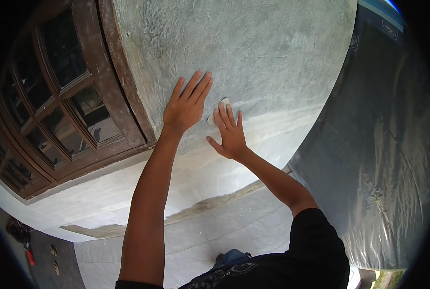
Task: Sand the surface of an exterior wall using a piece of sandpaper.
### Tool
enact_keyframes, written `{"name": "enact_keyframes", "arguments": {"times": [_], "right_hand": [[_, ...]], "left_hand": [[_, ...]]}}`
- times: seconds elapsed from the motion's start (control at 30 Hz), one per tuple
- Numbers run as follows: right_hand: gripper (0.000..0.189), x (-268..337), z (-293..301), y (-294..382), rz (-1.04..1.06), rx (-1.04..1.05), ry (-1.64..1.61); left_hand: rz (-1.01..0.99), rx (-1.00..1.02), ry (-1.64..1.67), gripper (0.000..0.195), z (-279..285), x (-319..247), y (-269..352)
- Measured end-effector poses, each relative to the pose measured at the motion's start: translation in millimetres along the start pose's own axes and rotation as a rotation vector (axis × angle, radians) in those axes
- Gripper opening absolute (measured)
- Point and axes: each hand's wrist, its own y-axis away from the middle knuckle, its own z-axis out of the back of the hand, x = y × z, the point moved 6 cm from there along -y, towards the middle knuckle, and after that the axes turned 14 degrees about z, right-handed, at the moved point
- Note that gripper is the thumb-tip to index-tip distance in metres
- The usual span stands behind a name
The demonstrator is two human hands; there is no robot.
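My left hand (187, 103) lies flat against the grey plastered wall (254, 47), fingers pointing up, between the window frame and my other hand. Beneath the fingers of my right hand (230, 132) is a pale, flat piece (225, 101), pressed to the wall; its edges show above and to the left of the fingers. What it is made of I cannot tell. The right thumb points out to the left. Around both hands the wall is mottled grey, and lower down it turns whitish, with a bare brownish strip (215, 204) near the floor.
A brown wooden window (65, 97) with small glass panes stands on the left, above a pale sill. Plastic sheeting (374, 144) hangs at the right. Below are grey floor tiles (200, 238). Sandals (55, 260) and a red item (30, 257) lie at the lower left.
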Motion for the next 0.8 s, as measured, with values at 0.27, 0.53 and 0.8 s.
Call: {"name": "enact_keyframes", "arguments": {"times": [0.27,0.53,0.8], "right_hand": [[0.086,-5,33,-34,0.018,-0.106,0.008],[0.095,-18,35,-41,-0.032,-0.135,0.026],[0.092,-20,44,-55,-0.037,-0.189,0.074]], "left_hand": [[0.000,0.001,-0.003,0.050,0,4,2],[-0.011,0.021,-0.029,0.050,0,3,4],[-0.001,0.028,-0.026,0.050,4,4,2]]}}
